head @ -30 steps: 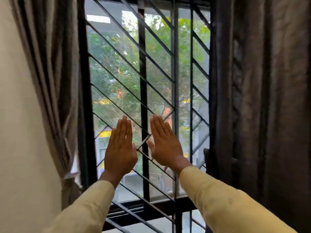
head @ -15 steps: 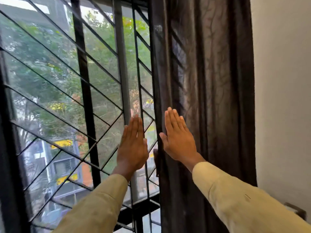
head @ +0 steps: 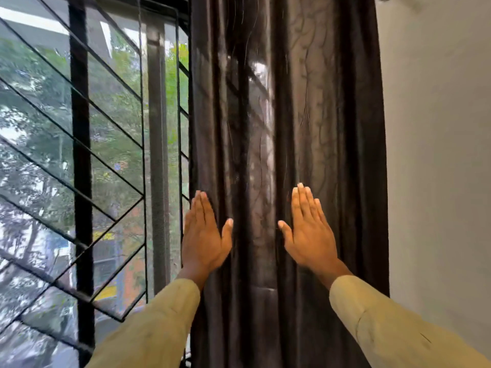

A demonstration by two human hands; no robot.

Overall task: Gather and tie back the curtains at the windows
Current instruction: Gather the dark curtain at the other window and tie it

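The left hand (head: pixel 203 235) is held up flat and spread wide, fingers together and pointing upward, thumb splayed toward the right. It holds nothing. It sits at the left edge of the dark curtain (head: pixel 287 155): its fingers lie over the curtain's outermost fold, while the back of the hand overlaps the strip of window just beside that edge. Whether the palm actually presses the cloth cannot be told from behind.

The right hand (head: pixel 309 232) is likewise flat and wide, empty, fingers up and thumb pointing left toward the other hand. It lies fully in front of the curtain, right of the curtain's middle. Between the two thumbs runs a lighter, sheer band of the curtain's folds, uncovered by either hand.

Both arms wear pale yellow-green sleeves (head: pixel 385 322) that rise from the bottom of the view to the wrists.

The curtain hangs loose and straight in vertical pleats from the top of the view to the bottom, ungathered, with no tie around it. Left of the curtain stands the window (head: pixel 111 155) with its black diagonal grille (head: pixel 82 181); blurred green trees show through it. Right of the curtain, touching its edge, is a plain pale wall (head: pixel 438 155).
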